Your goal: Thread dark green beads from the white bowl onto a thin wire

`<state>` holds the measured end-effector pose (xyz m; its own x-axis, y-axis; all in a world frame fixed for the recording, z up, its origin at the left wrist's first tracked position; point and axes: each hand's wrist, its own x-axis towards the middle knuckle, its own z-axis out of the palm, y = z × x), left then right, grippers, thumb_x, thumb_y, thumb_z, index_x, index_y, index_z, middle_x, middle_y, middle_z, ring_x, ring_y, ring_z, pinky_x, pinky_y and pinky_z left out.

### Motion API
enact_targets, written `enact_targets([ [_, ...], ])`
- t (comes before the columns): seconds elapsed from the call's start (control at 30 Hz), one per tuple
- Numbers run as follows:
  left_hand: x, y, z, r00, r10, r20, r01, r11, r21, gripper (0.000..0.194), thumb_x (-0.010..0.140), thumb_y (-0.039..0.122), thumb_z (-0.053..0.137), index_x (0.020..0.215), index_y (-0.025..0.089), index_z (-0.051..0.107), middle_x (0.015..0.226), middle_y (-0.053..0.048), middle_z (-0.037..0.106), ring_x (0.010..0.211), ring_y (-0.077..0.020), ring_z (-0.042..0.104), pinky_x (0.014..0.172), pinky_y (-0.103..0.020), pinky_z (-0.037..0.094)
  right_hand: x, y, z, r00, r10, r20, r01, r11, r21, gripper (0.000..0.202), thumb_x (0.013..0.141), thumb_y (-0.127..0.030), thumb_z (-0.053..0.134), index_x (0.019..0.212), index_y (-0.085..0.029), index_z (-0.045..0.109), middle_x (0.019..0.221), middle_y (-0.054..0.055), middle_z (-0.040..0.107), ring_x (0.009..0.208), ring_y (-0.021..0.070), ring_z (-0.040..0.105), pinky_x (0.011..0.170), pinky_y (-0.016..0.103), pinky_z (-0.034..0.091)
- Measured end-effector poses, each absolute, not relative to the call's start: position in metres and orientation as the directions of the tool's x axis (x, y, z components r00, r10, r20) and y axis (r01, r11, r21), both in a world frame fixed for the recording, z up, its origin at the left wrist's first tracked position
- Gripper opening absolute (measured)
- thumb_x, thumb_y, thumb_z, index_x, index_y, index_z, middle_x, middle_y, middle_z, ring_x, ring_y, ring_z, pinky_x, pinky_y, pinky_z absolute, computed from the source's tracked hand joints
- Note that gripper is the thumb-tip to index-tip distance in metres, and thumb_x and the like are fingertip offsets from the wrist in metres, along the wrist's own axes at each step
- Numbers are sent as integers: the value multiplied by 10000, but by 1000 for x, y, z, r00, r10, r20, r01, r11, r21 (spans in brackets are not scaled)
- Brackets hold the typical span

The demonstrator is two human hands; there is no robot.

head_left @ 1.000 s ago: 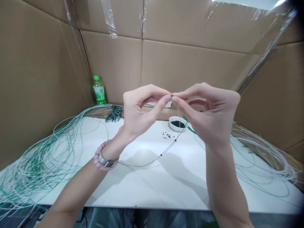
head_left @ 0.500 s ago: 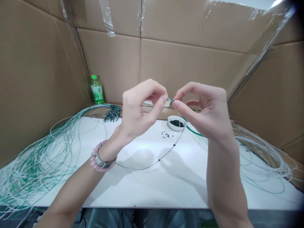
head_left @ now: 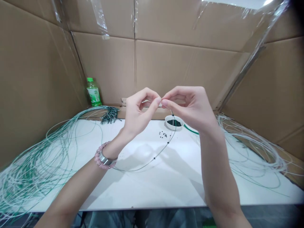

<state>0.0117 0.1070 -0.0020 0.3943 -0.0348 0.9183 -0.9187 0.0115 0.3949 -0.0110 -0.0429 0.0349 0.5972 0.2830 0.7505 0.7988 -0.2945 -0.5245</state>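
Observation:
My left hand and my right hand are raised over the table, their thumbs and forefingers pinched tip to tip. Between them they grip thin wire, whose ends the fingertips hide. From the right fingers the thin wire hangs in a loop down and left toward my left wrist. Small black beads are spaced along it, one of them close below the right hand. Behind the loop stands a white bowl filled with black beads, and several loose beads lie scattered in front of it.
Many green and white wires spread over the left of the white table, with dark bunched ends at the back. More pale wires coil at the right. A green bottle stands by the cardboard wall.
My hands have come together, closing the gap where wire showed between the fingertips. Another bead now shows on the wire just below my right hand. The view has shifted slightly.

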Motion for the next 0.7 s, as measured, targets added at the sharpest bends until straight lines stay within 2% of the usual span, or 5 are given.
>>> enact_targets([
  [0.27, 39, 105, -17, 490, -35, 871, -861, 135, 490, 234, 889, 368, 558, 796, 165, 628, 676, 4, 589, 598, -72, 538, 571, -184, 460, -13, -37, 35, 545, 198, 815, 833, -245, -497, 71, 760, -131, 612, 694, -157, 616, 666, -16, 597, 632, 84, 584, 505, 162, 495],
  [0.37, 65, 101, -57, 654, -314, 688, -751, -155, 642, 263, 915, 351, 472, 920, 144, 634, 832, -51, 644, 729, -114, 574, 655, -226, 469, -14, -37, 35, 527, 181, 830, 849, -157, -505, 64, 757, -124, 619, 706, -164, 618, 662, -20, 594, 598, 74, 573, 491, 163, 477],
  [0.43, 77, 97, -89, 706, -540, 458, -696, -407, 592, 173, 840, 260, 555, 926, 142, 647, 907, -63, 663, 782, -141, 583, 708, -250, 457, -14, -37, 36, 540, 180, 822, 842, -135, -523, 56, 758, -126, 621, 722, -165, 637, 683, -13, 613, 624, 78, 591, 503, 164, 480],
  [0.53, 83, 92, -128, 721, -613, 322, -666, -485, 567, 125, 783, 147, 527, 793, 140, 652, 821, -52, 652, 720, -151, 576, 680, -258, 432, -16, -36, 37, 574, 194, 795, 819, -128, -560, 41, 759, -161, 634, 719, -155, 645, 689, -7, 626, 657, 89, 610, 511, 163, 487],
  [0.7, 83, 86, -149, 747, -605, 276, -633, -520, 574, 138, 782, 145, 494, 745, 158, 626, 831, -37, 641, 714, -153, 568, 667, -255, 411, -19, -37, 39, 589, 257, 766, 807, -134, -576, 97, 784, -214, 639, 720, -142, 630, 682, -7, 618, 639, 75, 599, 522, 158, 484],
])
